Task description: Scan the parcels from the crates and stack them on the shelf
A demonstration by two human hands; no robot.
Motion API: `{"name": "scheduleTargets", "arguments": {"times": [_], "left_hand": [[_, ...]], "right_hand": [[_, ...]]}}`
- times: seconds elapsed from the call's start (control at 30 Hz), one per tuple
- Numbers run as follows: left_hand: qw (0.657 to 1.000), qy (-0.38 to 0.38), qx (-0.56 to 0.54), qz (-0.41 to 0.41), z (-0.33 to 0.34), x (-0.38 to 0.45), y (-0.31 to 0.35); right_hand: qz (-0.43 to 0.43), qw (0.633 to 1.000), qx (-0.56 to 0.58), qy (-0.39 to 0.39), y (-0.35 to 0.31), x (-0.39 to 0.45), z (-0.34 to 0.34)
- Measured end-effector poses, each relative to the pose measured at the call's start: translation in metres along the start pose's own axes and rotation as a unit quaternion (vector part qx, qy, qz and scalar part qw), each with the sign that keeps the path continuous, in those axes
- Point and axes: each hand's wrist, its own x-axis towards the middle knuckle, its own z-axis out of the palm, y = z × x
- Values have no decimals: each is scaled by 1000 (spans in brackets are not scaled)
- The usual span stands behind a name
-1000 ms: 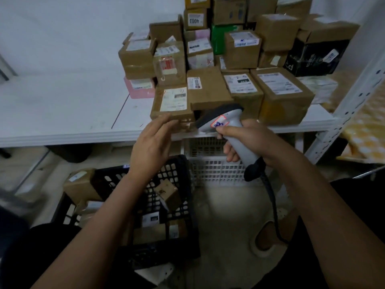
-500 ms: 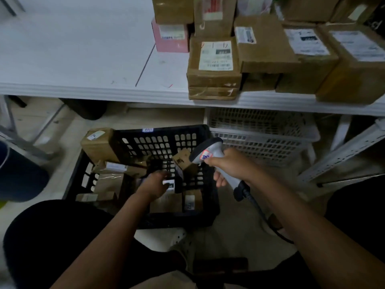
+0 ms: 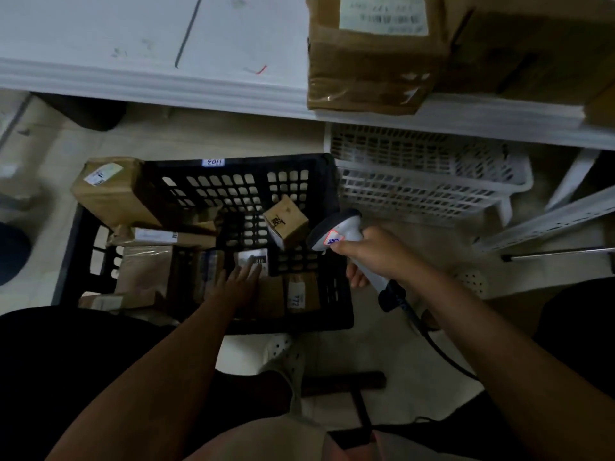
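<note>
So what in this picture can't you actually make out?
- Head view: whether the left hand grips the white-labelled dark parcel in the black plastic crate; motion blur.
- The brown cardboard box on the white shelf: top cut off by the edge, label print blurred.
- The grey handheld scanner: handle hidden by the right hand.

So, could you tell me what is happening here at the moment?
A person is working through parcels in a black crate on the floor. The right hand grips a handheld scanner, held over the crate's right edge. The left hand reaches into the crate, fingers straight, onto a dark parcel with a white label; nothing is lifted yet. Brown boxes already sit on the white shelf above.
</note>
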Motion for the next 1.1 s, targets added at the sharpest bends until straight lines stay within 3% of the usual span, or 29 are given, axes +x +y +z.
{"name": "scheduleTargets", "arguments": {"times": [0.17,0.4,0.53,0.6,0.7,0.8,0.87,0.93,1.03,1.1], "left_hand": [[994,105,6,8,0,7,2],[996,84,6,-17,4,10,0],[998,8,-32,-61,11,18,-4],[992,3,-103,-77,17,25,-5],[950,58,-282,-120,2,33,9],[918,123,-363,-100,-37,42,29],[929,218,-296,-35,-62,48,37],[951,268,-152,36,-78,58,38],[973,212,30,87,-94,79,39],[978,162,87,96,-100,90,36]], "right_hand": [[6,1000,2,-4,0,4,-2],[5,1000,16,-15,4,9,-4],[5,1000,19,-19,6,12,-4],[7,1000,17,-20,7,13,-5],[10,1000,22,-13,9,14,-8],[18,1000,20,-3,8,16,-12],[20,999,26,3,7,17,-15],[17,999,31,9,7,18,-17],[19,999,46,12,9,21,-20],[21,998,51,15,10,23,-21]]}}
